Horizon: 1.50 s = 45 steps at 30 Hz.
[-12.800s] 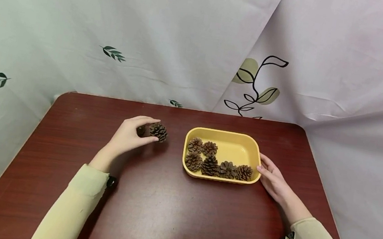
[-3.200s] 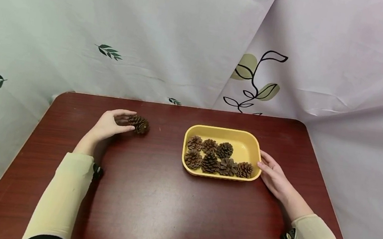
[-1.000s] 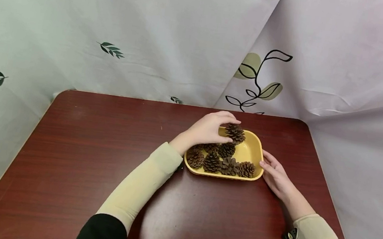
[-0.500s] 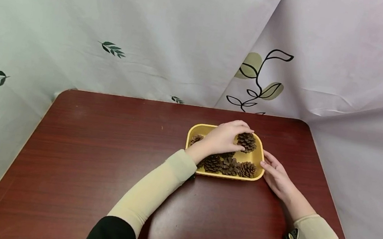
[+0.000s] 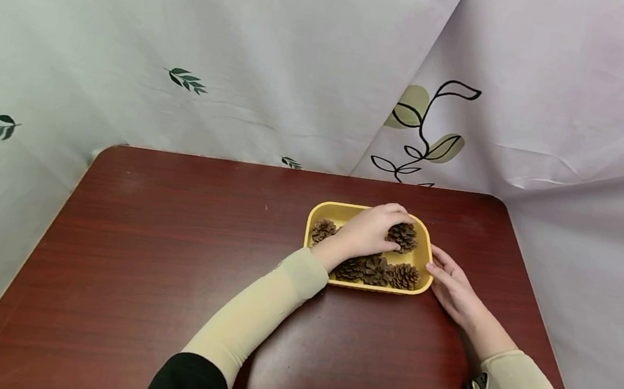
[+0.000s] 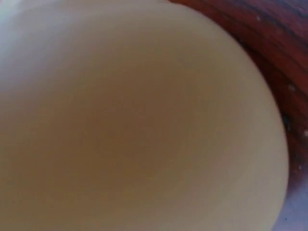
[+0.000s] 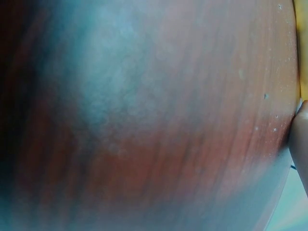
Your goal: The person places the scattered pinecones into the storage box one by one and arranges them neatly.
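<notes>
My left hand [image 5: 369,231] reaches into the yellow plastic container [image 5: 340,209] and holds a pine cone [image 5: 403,238] between thumb and fingers at the back right. Whether that cone touches the bottom, I cannot tell. Along the front wall sit more cones, among them a pine cone in the right corner [image 5: 404,276] and an open-scaled pine cone [image 5: 377,271]. One small pine cone [image 5: 324,230] shows at the back left; my hand and wrist hide others. My right hand [image 5: 455,295] grips the container's right end, thumb at the rim. Skin fills most of the left wrist view.
The container stands on a dark red wooden table [image 5: 164,234], right of its middle. Behind the table hangs a pale curtain [image 5: 283,53] with a leaf print. A small black device [image 5: 476,388] is at my right wrist.
A pine cone once at the table's left was carried by my left hand into the container and lowered at its back right. Another cone entered earlier. My right hand stays at the container's end.
</notes>
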Tool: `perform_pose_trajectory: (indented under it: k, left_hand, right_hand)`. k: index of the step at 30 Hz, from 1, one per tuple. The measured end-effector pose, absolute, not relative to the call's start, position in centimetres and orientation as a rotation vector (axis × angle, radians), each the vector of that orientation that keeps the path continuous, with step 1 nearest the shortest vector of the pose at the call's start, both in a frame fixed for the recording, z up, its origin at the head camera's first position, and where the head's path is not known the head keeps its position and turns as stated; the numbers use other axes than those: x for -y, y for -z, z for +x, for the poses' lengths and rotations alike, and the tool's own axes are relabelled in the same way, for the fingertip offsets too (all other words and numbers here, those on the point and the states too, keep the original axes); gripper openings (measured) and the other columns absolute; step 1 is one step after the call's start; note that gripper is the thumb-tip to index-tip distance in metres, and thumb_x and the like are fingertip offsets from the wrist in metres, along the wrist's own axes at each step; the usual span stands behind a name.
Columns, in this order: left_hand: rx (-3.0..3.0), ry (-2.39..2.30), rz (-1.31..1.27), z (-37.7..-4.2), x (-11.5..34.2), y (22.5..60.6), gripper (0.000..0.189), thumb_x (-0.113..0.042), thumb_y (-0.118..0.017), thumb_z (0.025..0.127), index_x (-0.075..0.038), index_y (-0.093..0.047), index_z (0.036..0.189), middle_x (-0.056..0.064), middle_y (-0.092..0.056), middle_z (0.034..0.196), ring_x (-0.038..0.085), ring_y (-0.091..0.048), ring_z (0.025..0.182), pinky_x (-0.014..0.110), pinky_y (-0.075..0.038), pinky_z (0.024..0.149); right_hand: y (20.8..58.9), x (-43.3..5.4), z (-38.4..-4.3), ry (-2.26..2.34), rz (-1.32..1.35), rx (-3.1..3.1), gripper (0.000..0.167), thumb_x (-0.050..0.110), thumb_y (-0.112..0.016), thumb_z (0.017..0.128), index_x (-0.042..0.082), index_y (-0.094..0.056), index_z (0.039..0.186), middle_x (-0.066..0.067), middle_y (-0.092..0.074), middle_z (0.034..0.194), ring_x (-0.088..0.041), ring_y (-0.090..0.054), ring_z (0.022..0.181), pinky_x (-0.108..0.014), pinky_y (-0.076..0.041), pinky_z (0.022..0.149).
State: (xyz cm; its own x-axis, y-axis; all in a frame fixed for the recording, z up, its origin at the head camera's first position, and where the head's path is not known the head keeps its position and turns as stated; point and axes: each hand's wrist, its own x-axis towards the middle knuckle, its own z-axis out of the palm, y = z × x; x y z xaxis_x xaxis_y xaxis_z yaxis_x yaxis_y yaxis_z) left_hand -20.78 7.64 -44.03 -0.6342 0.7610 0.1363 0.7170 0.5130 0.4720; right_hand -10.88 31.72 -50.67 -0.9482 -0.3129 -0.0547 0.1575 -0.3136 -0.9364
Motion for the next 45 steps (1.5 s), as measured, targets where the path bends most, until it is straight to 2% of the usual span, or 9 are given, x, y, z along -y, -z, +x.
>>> perform_pose_trajectory:
  k: [9, 23, 27, 33, 45]
  left_hand:
    - [-2.641, -0.667, 1.317, -20.7, -8.2, 44.8, 0.059, -0.027, -0.082, 0.096, -0.015, -0.060, 0.150, 0.005, -0.057, 0.155, 0.019, -0.058, 0.142, 0.029, -0.046, 0.123]
    - [-2.578, -0.631, 1.359, -21.0, -8.3, 45.7, 0.062, -0.031, -0.087, 0.091, -0.016, -0.064, 0.146, 0.001, -0.061, 0.151, 0.016, -0.059, 0.141, 0.027, -0.045, 0.123]
    - [-2.572, -0.629, 1.336, -21.0, -8.3, 45.7, 0.061, -0.033, -0.085, 0.093, -0.017, -0.063, 0.147, 0.001, -0.061, 0.152, 0.015, -0.059, 0.141, 0.027, -0.045, 0.122]
    - [-2.564, -0.636, 1.318, -20.9, -8.3, 45.6, 0.054, -0.028, -0.078, 0.098, -0.015, -0.062, 0.148, 0.002, -0.060, 0.154, 0.017, -0.056, 0.144, 0.028, -0.043, 0.125]
    - [-2.586, -0.692, 1.322, -20.9, -8.1, 45.3, 0.045, -0.020, -0.077, 0.100, -0.011, -0.066, 0.143, 0.004, -0.064, 0.148, 0.018, -0.057, 0.143, 0.027, -0.040, 0.126]
  right_hand:
    - [50.6, -31.9, -10.8, 2.333, -0.198, -1.618, 0.041, -0.001, -0.039, 0.113, 0.023, -0.056, 0.141, 0.012, -0.069, 0.134, -0.001, -0.065, 0.120, -0.014, -0.054, 0.100]
    - [50.4, -31.8, -10.8, 2.336, -0.215, -1.615, 0.040, 0.000, -0.039, 0.113, 0.023, -0.057, 0.140, 0.011, -0.069, 0.134, -0.001, -0.065, 0.121, -0.014, -0.054, 0.102]
    - [50.4, -31.8, -10.8, 2.327, -0.205, -1.627, 0.040, 0.000, -0.038, 0.113, 0.023, -0.056, 0.140, 0.012, -0.069, 0.134, -0.001, -0.065, 0.121, -0.014, -0.054, 0.102]
    - [50.5, -31.8, -10.7, 2.318, -0.199, -1.634, 0.042, 0.000, -0.038, 0.113, 0.025, -0.057, 0.140, 0.012, -0.069, 0.133, -0.001, -0.066, 0.120, -0.014, -0.054, 0.101]
    - [50.6, -31.7, -10.7, 2.312, -0.193, -1.657, 0.040, 0.000, -0.038, 0.113, 0.023, -0.054, 0.141, 0.012, -0.068, 0.137, 0.000, -0.064, 0.123, -0.014, -0.053, 0.102]
